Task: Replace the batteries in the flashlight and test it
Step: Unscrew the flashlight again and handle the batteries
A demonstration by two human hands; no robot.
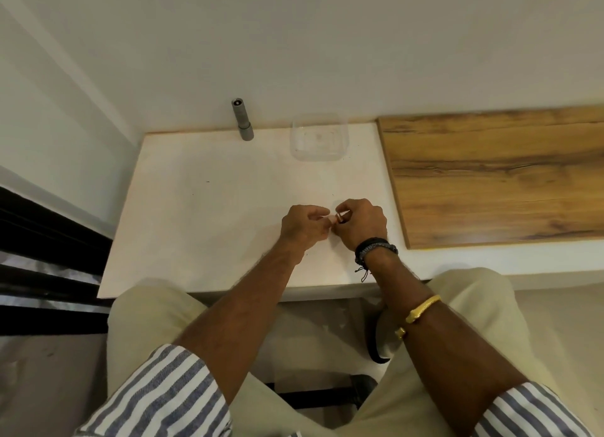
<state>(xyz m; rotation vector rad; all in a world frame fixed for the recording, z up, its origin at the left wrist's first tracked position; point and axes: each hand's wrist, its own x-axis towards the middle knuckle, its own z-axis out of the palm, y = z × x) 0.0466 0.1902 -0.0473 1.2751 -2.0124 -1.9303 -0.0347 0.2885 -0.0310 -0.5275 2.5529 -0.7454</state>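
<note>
Grey flashlight (pixel 243 122): we see it standing upright on its wider end at the far edge of the bench (pixel 202 214), close against the white wall; it is well apart from both hands
Bench: white top; we look down on it from above, with our knees in pale trousers at its near edge
Small cylinder (pixel 340 216): a short piece with a silvery end, held between the two hands over the near right part of the bench; it is too small for us to tell whether it is a battery
Right hand (pixel 361 222): the grip is closed round the small cylinder; thumb and curled fingers wrap it so that only its end shows
Left hand (pixel 302 224): the grip is nearly closed; the fingers are curled and their tips reach the cylinder's left end; we cannot tell whether they pinch it or merely touch it
Clear tub (pixel 343 135): a see-through plastic box at the back of the bench, to the right of the flashlight and apart from it
Wooden board (pixel 496 175): brown grained panel lying just beside the bench's right edge
Wrists: dark bands (pixel 376 248) on the right wrist; a gold bangle (pixel 420 309) further up that forearm; blue-and-white striped sleeves (pixel 170 394) rolled back on both arms
</note>
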